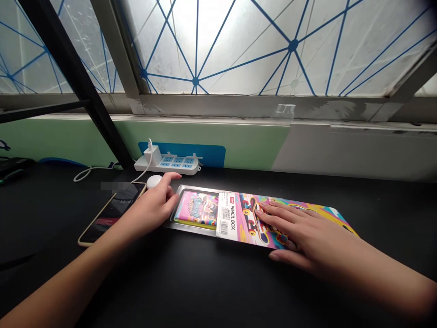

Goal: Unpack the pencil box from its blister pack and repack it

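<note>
A colourful pencil box (pixel 235 216) in clear plastic wrap lies flat on the black table (pixel 205 287). My right hand (pixel 303 239) rests open on its right part, fingers stretched flat across the cover. My left hand (pixel 155 205) is at the box's left end, fingers curled round the wrap's edge and index finger pointing up. A label reading "PENCIL BOX" shows in the middle.
A phone (pixel 109 214) lies under my left wrist. A small white round object (pixel 154 181) sits behind the hand. A white power strip (pixel 169 163) with a plugged charger and cable stands by the wall. A black diagonal bar (pixel 75 77) rises at left.
</note>
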The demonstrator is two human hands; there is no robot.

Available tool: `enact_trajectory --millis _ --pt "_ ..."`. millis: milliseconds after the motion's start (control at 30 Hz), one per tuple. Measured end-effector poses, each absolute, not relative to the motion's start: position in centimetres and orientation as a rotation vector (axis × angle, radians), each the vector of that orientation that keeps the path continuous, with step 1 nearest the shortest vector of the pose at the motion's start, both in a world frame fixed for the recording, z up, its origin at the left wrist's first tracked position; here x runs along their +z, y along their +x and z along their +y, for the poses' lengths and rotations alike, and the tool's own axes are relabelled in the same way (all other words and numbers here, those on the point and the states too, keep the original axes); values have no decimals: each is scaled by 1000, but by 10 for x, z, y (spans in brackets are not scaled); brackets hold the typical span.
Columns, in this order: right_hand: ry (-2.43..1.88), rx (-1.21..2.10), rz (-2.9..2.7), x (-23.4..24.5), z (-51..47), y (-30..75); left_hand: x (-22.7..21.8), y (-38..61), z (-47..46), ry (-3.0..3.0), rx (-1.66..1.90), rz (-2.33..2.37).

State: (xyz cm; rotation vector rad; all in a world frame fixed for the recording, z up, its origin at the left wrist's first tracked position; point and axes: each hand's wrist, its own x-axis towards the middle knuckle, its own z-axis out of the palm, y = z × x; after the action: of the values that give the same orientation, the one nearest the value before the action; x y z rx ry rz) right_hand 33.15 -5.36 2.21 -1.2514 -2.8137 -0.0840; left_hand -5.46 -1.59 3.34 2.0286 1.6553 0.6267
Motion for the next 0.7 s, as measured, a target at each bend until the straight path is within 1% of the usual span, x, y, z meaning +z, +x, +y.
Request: enact_trajectory --millis 133,267,367,433,500,567,633,700 --pt "-1296 -68 -2815 22 -53 335 43 -68 -14 2135 367 1885" --pt "-1339 -55 -2798 23 -51 335 52 -73 -17 2115 88 2134" --pt "-1334 -112 -2770 23 -51 327 50 -69 -18 2251 129 2214" --pt "-1327 -194 -2739 21 -52 317 45 -62 -19 2480 310 2135" --pt "-1295 -271 -2708 17 -52 304 39 -50 -21 2683 510 1896" --pt "-1218 -317 -2688 13 -53 292 33 -35 -27 2752 620 1608" --pt "-1126 -338 -2677 8 -55 281 28 -20 -36 2743 591 1417" --pt "-1055 -343 -2679 6 -58 273 22 -7 -44 2759 460 1331"
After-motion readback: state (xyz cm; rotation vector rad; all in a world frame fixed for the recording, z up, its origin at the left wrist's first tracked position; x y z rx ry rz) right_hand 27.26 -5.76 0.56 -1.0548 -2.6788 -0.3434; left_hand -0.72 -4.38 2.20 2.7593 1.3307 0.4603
